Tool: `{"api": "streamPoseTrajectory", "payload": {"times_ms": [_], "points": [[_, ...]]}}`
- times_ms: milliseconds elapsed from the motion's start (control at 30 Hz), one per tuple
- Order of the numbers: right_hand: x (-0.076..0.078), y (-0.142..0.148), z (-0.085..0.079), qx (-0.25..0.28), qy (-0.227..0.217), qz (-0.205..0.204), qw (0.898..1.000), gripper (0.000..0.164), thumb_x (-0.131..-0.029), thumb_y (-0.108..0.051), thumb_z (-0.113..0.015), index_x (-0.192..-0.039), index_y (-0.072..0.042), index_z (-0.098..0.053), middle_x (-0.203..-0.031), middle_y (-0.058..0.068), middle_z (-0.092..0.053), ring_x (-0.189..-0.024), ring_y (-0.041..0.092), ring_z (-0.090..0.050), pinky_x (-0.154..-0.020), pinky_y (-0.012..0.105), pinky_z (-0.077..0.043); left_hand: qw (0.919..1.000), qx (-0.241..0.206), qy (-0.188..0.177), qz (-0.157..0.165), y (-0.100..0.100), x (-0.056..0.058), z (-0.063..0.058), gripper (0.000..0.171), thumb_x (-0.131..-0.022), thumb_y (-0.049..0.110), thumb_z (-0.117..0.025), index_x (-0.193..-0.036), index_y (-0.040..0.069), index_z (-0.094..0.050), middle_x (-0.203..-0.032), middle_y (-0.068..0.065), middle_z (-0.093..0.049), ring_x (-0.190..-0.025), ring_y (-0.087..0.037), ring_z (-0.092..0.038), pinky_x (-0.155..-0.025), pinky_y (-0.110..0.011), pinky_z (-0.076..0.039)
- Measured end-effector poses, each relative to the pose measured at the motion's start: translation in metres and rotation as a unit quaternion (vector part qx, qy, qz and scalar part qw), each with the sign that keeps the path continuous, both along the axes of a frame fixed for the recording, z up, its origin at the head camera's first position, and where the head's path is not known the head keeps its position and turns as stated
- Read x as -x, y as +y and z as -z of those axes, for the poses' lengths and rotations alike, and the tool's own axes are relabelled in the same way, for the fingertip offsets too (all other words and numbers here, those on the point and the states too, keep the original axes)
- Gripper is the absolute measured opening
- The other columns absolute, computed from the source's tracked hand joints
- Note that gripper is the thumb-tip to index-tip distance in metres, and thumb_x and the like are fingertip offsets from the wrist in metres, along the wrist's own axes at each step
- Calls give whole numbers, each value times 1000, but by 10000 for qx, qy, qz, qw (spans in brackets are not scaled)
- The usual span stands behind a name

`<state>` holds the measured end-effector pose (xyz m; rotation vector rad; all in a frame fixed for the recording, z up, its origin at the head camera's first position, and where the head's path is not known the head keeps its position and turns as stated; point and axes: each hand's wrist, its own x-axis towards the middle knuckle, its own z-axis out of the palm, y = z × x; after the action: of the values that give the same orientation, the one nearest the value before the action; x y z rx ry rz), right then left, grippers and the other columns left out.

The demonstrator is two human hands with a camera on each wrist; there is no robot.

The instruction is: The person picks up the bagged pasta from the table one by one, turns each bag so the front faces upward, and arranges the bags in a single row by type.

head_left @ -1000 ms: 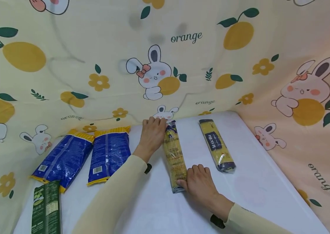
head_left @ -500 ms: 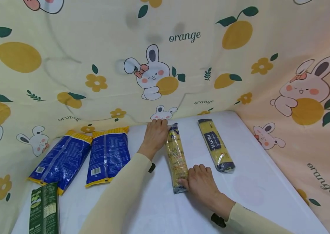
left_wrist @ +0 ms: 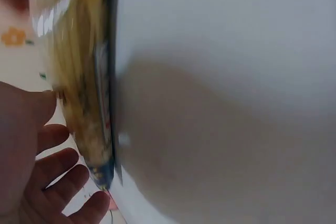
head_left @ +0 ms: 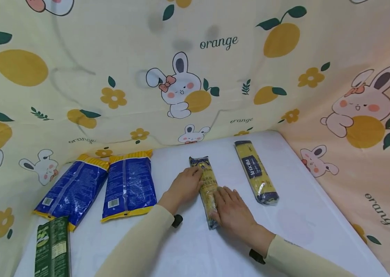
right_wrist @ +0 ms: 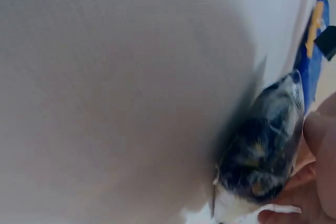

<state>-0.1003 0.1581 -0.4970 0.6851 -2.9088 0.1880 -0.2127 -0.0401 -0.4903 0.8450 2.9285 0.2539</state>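
Observation:
A clear-and-yellow packet of spaghetti (head_left: 210, 189) with dark blue ends lies lengthwise on the white table, slightly tilted to the left at its far end. My left hand (head_left: 185, 185) rests its fingers on the upper part of the packet from the left side. In the left wrist view those fingers (left_wrist: 65, 166) are loosely spread along the packet's edge. On the lower right, my right hand (head_left: 234, 211) lies against the packet with its fingers extended and thumb near the bottom end. The right wrist view shows the crinkled dark end of the spaghetti packet (right_wrist: 257, 156) close up.
A second pasta packet (head_left: 255, 171) with a dark label lies to the right. Two blue bags with yellow edges, one flat (head_left: 129, 184) and one slanted (head_left: 74, 192), are on the left. A green packet (head_left: 52, 248) sits at front left. A printed curtain (head_left: 129, 50) hangs behind.
My left hand has left the packet's far end and come down nearer its middle. The right hand's fingers have straightened onto the packet, whose printed face now shows more.

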Motion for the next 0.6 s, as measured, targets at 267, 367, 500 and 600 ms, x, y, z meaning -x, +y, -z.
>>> {"api": "streamPoseTrajectory", "payload": {"times_ms": [267, 367, 500, 600], "points": [[-3, -10, 4, -238, -932, -158, 9952, 79, -110, -48, -49, -162, 7, -30, -172, 25, -25, -160, 42, -25, -126, 59, -29, 9976, 194, -384, 536, -7, -31, 7, 66, -114, 42, -43, -165, 3, -30, -173, -16, -26, -161, -30, -26, -129, -44, -28], [0, -10, 7, -261, -878, -195, 9956, 80, -109, -50, -49, -161, 8, -30, -171, 27, -24, -160, 43, -24, -126, 59, -29, 9964, 256, -607, 527, -8, -34, 10, 70, -114, 46, -39, -168, 4, -22, -176, -14, -18, -163, -27, -19, -130, -44, -25], [5, -6, 9, -284, -829, -145, 9960, 78, -109, -48, -50, -161, 8, -32, -171, 26, -25, -159, 42, -26, -126, 59, -29, 9963, 266, -553, 599, -5, -31, 12, 70, -114, 46, -38, -168, 3, -21, -176, -15, -16, -163, -27, -18, -130, -44, -25], [10, -1, 8, -353, -852, -47, 9957, 77, -109, -46, -49, -161, 8, -31, -172, 25, -25, -160, 42, -24, -126, 60, -27, 9966, 289, -407, 656, 2, -26, 13, 70, -115, 46, -37, -167, 2, -22, -175, -16, -18, -163, -28, -20, -129, -44, -26]]}}
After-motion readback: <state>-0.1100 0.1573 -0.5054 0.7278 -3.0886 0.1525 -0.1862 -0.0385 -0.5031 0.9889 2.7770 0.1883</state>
